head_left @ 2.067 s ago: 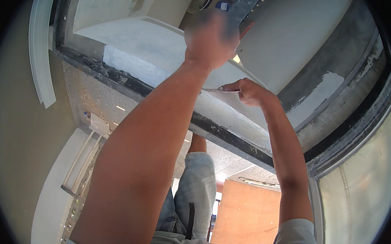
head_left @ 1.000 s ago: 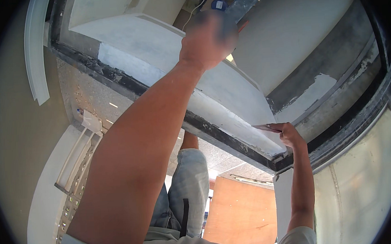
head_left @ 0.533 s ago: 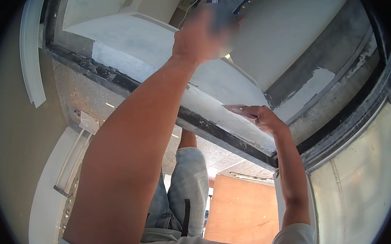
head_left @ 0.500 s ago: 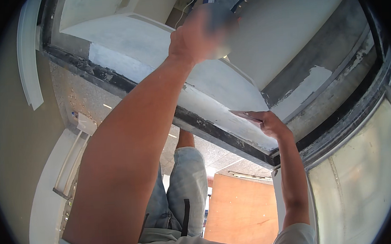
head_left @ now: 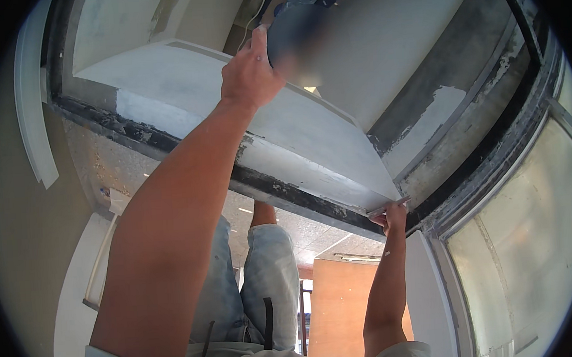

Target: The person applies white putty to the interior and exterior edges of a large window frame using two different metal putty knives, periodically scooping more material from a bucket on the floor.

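Observation:
My left hand (head_left: 250, 76) is raised at the upper middle, fingers curled at the side of a blurred dark shape (head_left: 294, 37); what it grips I cannot make out. My right hand (head_left: 394, 217) is closed on a thin flat scraper (head_left: 381, 209), held at the right end of a white, patchily plastered ledge (head_left: 292, 171), where it meets the corner. A black, scuffed frame edge (head_left: 287, 195) runs along the near side of that ledge, beneath my left forearm. A smooth white sloped panel (head_left: 322, 130) lies just behind the plastered band.
A frosted pane (head_left: 512, 243) stands at the right, below a dark side frame (head_left: 469, 170). An orange board (head_left: 339, 299) is low behind my legs. A long pale strip (head_left: 34, 128) hangs at the left. A cord (head_left: 256, 10) and blurry dark items are at the top.
My right hand with the scraper has moved down to the ledge's right corner. My left hand sits farther left and lower in the picture, and the whole view has shifted slightly.

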{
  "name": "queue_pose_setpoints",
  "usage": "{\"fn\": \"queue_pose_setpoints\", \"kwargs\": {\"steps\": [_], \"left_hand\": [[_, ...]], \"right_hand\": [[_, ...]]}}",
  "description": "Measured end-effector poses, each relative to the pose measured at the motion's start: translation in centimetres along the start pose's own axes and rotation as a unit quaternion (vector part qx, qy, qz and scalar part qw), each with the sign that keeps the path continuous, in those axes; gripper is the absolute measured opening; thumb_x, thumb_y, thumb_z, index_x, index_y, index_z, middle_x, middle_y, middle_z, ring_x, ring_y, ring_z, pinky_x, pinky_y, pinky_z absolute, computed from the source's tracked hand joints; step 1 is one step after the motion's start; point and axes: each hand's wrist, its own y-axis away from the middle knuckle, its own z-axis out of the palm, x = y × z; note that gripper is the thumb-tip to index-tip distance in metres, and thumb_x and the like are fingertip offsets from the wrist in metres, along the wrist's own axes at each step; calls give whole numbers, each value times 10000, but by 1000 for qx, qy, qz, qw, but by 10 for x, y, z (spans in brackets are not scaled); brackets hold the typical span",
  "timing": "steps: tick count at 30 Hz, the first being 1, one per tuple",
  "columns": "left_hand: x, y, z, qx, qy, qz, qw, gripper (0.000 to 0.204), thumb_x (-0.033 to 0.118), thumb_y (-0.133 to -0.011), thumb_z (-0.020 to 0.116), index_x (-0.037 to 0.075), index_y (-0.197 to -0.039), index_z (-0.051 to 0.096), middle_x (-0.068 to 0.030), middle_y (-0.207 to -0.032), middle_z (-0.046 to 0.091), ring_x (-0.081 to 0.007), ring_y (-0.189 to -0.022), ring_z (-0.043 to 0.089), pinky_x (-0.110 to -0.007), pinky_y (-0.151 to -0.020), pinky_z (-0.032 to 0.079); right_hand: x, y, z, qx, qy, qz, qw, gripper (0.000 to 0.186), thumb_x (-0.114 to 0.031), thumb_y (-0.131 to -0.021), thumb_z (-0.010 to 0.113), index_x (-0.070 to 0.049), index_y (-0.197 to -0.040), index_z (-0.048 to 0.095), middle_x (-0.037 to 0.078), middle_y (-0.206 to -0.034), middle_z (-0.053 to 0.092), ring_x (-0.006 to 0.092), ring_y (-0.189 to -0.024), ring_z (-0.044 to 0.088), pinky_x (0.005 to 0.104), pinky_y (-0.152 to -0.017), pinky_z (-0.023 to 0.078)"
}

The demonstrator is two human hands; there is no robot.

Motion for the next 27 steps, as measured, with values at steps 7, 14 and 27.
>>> {"fn": "queue_pose_setpoints", "kwargs": {"steps": [7, 14, 27], "left_hand": [[-2, -1, -7, 4, -13, -5, 1000, 650, 422, -929, 656, 80, -1430, 422, -184, -1191, 703, -403, -1057, 698, -506, -891, 562], [8, -4, 4, 46, 2, 27, 999, 587, 395, -940, 676, 80, -1388, 464, -201, -981, 742, -423, -921, 719, -511, -851, 545], [5, -2, 6, 47, 17, 38, 998, 585, 387, -959, 652, 96, -1423, 447, -203, -1048, 740, -437, -973, 705, -526, -862, 543]], "right_hand": [[-31, 111, 179, -109, -149, -37, 982, 235, -5, -830, 551, 184, -970, 565, 256, -904, 670, 342, -717, 728, 403, -606, 674], [-63, 173, 291, -189, -136, -139, 963, 369, -120, -866, 608, 115, -1149, 577, 290, -967, 724, 421, -885, 749, 464, -779, 587], [-17, 135, 208, -49, -65, -156, 984, 384, -108, -846, 603, 81, -1180, 598, 268, -972, 733, 455, -920, 727, 473, -836, 567]]}}
